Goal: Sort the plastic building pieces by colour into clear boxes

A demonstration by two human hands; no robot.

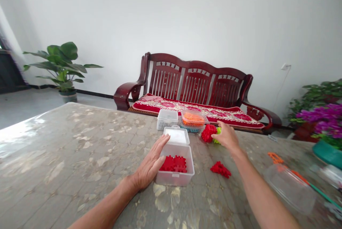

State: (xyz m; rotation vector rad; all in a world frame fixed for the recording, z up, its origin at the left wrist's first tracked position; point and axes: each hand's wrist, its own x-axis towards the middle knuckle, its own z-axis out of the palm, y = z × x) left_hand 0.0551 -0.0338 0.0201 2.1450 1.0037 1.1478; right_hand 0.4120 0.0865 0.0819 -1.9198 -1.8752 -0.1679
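Observation:
My left hand (pixel 151 163) lies along the left side of a clear plastic box (pixel 175 179), fingers stretched out and thumb at its rim. Flat red interlocking blocks (pixel 173 164) sit inside the box, and its whitish lid (pixel 176 135) is folded back behind it. Farther off on the right, my right hand (pixel 226 136) has thumb and fingers around a yellow-green interlocking-block piece (pixel 217 136), which they partly hide. A rounded red block assembly (pixel 208 133) is right beside that piece. Nearer me lies a smaller red block piece (pixel 220 169).
Behind the box stand a lidded clear container (pixel 167 119) and a tub of orange blocks (pixel 193 118) on another with blue ones. At right are a clear lid (pixel 291 188), orange pieces (pixel 275 157) and a flower pot (pixel 328 154). A wooden bench (pixel 184 65) stands beyond the table (pixel 80 172).

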